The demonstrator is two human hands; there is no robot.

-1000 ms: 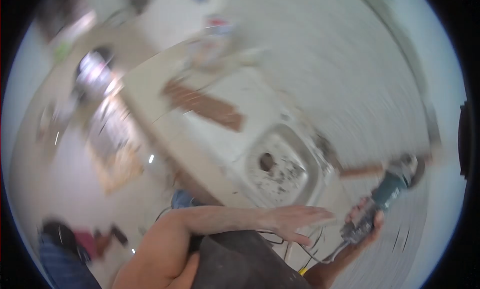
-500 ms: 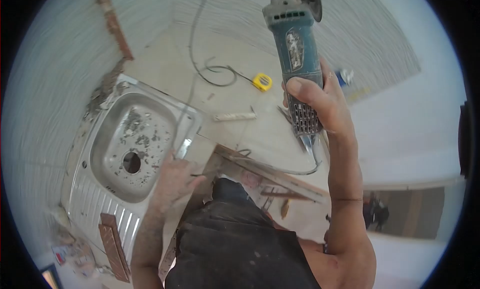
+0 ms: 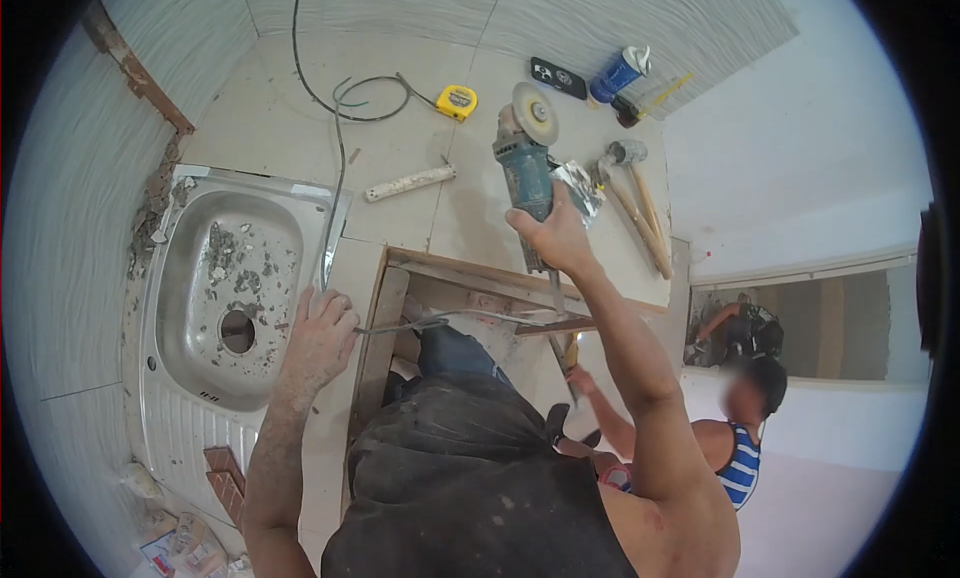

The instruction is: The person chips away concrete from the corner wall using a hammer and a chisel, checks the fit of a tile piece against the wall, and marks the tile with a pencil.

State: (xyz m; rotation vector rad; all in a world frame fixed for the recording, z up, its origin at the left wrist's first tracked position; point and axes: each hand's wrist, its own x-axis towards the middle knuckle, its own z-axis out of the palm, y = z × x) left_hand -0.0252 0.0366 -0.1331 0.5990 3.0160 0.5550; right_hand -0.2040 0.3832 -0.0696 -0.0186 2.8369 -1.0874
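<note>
One blue-green angle grinder with a grey front housing (image 3: 524, 178) is held up over the pale beige tiled counter (image 3: 470, 218), to the right of the rectangular stainless-steel sink (image 3: 225, 190). The right hand (image 3: 560, 238) wraps firmly around its rear body; its one pale round disc (image 3: 535, 114) points away from the wearer. The left hand (image 3: 325, 330), over the sink's right edge, is closed narrowly around a grey power cord (image 3: 334, 228).

The step in hand appears to be managing the tool and its lead together. Any move from here calls for keeping that firm hold and the cord clear of the disc.

Just right of the sink is one wood-edged opening (image 3: 440, 262) in the counter. Farther right than the grinder lie one crumpled silver foil packet (image 3: 582, 193) and two wooden-handled hammers (image 3: 640, 208). Beyond the sink, to its upper right, are one white, stained bar (image 3: 410, 183), one yellow tape measure (image 3: 457, 102), one black phone (image 3: 558, 78) and one blue cylindrical can (image 3: 620, 75). A dark cable (image 3: 296, 33) loops there too; whether it joins the grey cord, I cannot tell. Grey debris (image 3: 240, 263), too scattered to count, lies inside the sink. Well right of it is one co-worker in a blue-and-white striped vest (image 3: 740, 463).
</note>
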